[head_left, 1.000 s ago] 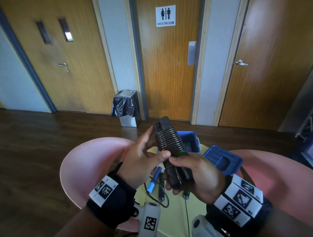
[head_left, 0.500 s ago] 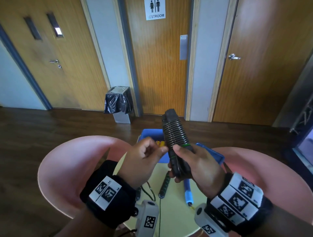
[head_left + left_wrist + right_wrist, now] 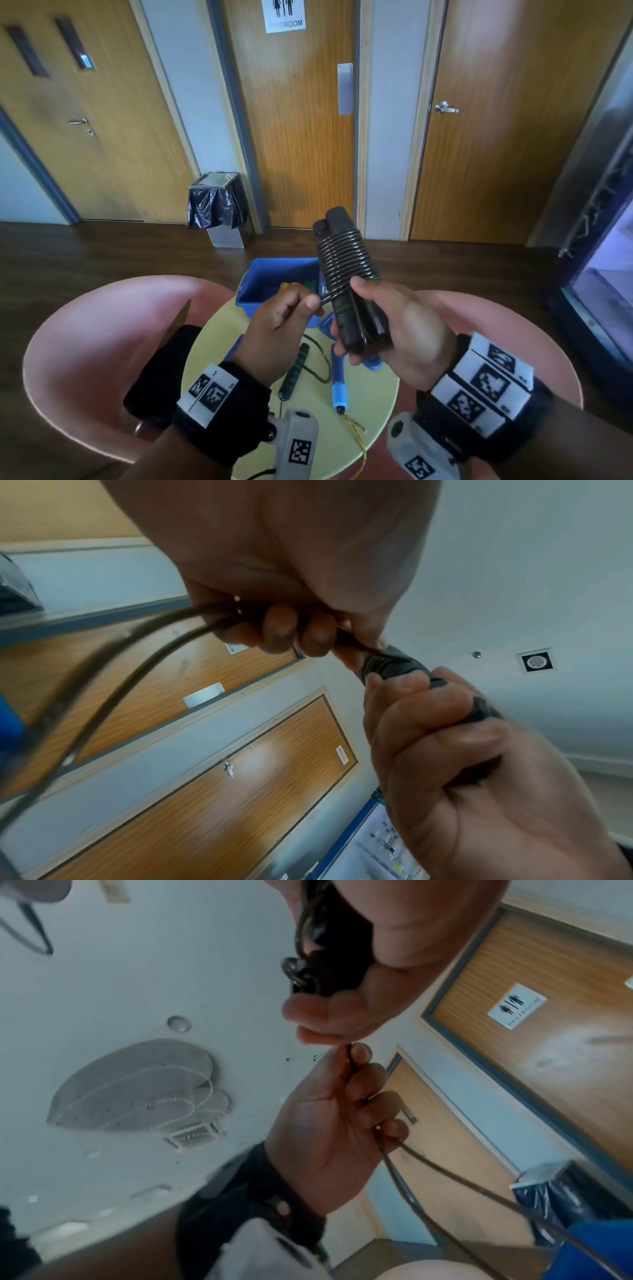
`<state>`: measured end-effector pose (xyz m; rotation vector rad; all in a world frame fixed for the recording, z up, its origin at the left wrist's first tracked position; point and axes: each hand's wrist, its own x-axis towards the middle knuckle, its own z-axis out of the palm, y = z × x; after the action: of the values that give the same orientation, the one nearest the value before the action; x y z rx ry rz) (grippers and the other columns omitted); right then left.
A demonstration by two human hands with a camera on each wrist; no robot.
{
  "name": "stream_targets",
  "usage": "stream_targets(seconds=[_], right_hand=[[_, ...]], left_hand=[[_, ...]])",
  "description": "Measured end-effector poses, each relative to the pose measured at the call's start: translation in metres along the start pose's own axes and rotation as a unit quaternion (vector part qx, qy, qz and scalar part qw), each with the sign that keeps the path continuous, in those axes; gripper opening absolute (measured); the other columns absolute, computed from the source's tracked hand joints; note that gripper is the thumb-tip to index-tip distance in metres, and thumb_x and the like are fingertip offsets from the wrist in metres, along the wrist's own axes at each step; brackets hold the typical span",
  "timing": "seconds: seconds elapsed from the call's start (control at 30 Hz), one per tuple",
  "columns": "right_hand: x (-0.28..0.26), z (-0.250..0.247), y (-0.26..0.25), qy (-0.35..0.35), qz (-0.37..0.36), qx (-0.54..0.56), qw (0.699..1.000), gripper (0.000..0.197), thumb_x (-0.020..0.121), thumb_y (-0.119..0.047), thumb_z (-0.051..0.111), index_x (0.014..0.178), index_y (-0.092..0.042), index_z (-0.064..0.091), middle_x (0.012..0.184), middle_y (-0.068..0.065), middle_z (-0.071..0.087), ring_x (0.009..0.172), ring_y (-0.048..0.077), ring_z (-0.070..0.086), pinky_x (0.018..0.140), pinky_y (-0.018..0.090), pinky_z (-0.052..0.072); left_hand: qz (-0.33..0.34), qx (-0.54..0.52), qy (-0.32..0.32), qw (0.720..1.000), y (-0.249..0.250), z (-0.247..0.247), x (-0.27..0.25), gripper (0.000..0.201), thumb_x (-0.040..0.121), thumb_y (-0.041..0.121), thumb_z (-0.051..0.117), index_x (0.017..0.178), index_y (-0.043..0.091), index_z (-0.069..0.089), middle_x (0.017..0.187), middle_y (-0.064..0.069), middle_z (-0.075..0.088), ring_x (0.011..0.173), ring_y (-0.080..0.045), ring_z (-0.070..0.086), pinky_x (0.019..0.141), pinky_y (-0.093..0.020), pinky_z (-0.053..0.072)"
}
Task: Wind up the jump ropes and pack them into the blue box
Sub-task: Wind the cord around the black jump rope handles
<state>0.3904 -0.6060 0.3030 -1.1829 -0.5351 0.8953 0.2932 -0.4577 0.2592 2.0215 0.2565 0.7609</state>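
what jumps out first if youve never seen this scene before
The black jump rope, its cord coiled tightly round both handles, held up centre frame by the right hand while the left hand pinches the loose cord. Behind it, the open blue box sits on the yellow table.

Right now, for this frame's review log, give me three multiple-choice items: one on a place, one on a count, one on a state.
1. Where is the blue box?
A. on the floor
B. on the round table, beyond the hands
C. on a pink chair

2. How many loose handles lie on the table?
A. two
B. four
C. none

3. What is the left hand doing?
A. resting flat
B. lifting the box
C. pinching the black rope

Answers: B, the box sits at the table's far edge; A, one green-banded handle and one blue handle; C, its fingers close on the cord while the right hand grips the wound bundle.
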Motion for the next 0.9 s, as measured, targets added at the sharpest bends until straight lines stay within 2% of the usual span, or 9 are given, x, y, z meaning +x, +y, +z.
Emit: stream_targets(seconds=[0.1,0.2,0.33,0.47,0.57,0.7,0.8,0.87,0.9], right_hand=[[0.001,-0.007,-0.001,0.013,0.014,0.017,1.0,0.04,0.079,-0.039,0.069,0.091,-0.002,0.066,0.076,0.028,0.061,0.057,0.034,0.059,0.047,0.032,0.045],[0.005,-0.013,0.001,0.041,0.01,0.012,0.999,0.03,0.089,-0.035,0.062,0.076,-0.01,0.072,0.074,0.027,0.062,0.057,0.034,0.059,0.049,0.033,0.046],[0.006,-0.012,0.005,0.038,0.006,-0.003,0.999,0.03,0.092,-0.032,0.059,0.09,-0.003,0.064,0.073,0.024,0.064,0.057,0.033,0.06,0.048,0.032,0.048],[0.011,0.004,0.01,-0.011,0.004,0.028,1.0,0.039,0.082,-0.038,0.071,0.093,-0.002,0.066,0.077,0.027,0.062,0.059,0.034,0.06,0.05,0.033,0.049],[0.017,0.017,0.015,-0.075,0.05,0.085,0.992,0.051,0.081,-0.044,0.059,0.103,0.002,0.062,0.079,0.026,0.062,0.061,0.033,0.062,0.048,0.032,0.049],[0.029,0.038,0.019,-0.181,0.137,0.194,0.954,0.054,0.084,-0.047,0.057,0.104,0.002,0.063,0.083,0.021,0.064,0.064,0.029,0.066,0.049,0.03,0.053],[0.045,0.059,0.025,-0.239,0.198,0.285,0.907,0.055,0.091,-0.044,0.058,0.109,0.007,0.062,0.088,0.021,0.066,0.071,0.03,0.07,0.058,0.031,0.059],[0.055,0.077,0.036,-0.256,0.216,0.321,0.886,0.057,0.093,-0.046,0.06,0.112,0.007,0.061,0.09,0.021,0.068,0.073,0.031,0.071,0.062,0.033,0.06],[0.061,0.085,0.044,-0.261,0.218,0.332,0.88,0.059,0.093,-0.051,0.059,0.109,0.006,0.061,0.087,0.02,0.068,0.072,0.032,0.071,0.061,0.034,0.059]], left_hand=[[0.015,0.004,0.008,1.0,0.002,0.003,0.005,0.028,0.089,0.045,0.048,0.073,0.024,0.058,0.067,0.018,0.056,0.066,0.001,0.05,0.062,-0.01,0.036],[0.006,0.018,-0.001,1.0,-0.002,-0.001,0.012,0.028,0.088,0.042,0.054,0.07,0.02,0.058,0.065,0.009,0.054,0.063,-0.002,0.048,0.06,-0.011,0.037],[0.0,0.031,-0.009,0.999,-0.014,-0.007,0.014,0.039,0.082,0.052,0.051,0.063,0.018,0.054,0.059,0.004,0.047,0.057,-0.002,0.042,0.055,-0.015,0.034],[-0.02,-0.041,-0.011,0.999,-0.021,-0.008,0.01,0.039,0.083,0.051,0.051,0.06,0.019,0.052,0.056,0.01,0.048,0.055,-0.001,0.042,0.057,-0.015,0.034],[-0.035,-0.108,-0.01,0.993,-0.032,-0.018,0.007,0.04,0.083,0.06,0.057,0.058,0.03,0.055,0.055,0.009,0.048,0.054,-0.005,0.04,0.056,-0.023,0.033],[-0.076,-0.238,-0.014,0.968,-0.037,-0.038,0.006,0.046,0.072,0.072,0.069,0.062,0.027,0.06,0.053,0.003,0.05,0.049,-0.017,0.042,0.052,-0.028,0.031],[-0.082,-0.34,-0.073,0.934,-0.036,-0.054,0.006,0.037,0.076,0.064,0.071,0.088,0.029,0.069,0.07,0.004,0.068,0.062,-0.007,0.064,0.06,-0.023,0.051],[-0.118,-0.411,-0.099,0.899,-0.036,-0.07,0.005,0.069,0.077,0.062,0.071,0.124,0.012,0.058,0.086,-0.004,0.073,0.075,-0.014,0.071,0.071,-0.03,0.058],[-0.131,-0.437,-0.113,0.883,-0.037,-0.077,0.004,0.076,0.077,0.061,0.073,0.129,0.01,0.052,0.08,-0.004,0.072,0.069,-0.015,0.072,0.064,-0.029,0.059]])
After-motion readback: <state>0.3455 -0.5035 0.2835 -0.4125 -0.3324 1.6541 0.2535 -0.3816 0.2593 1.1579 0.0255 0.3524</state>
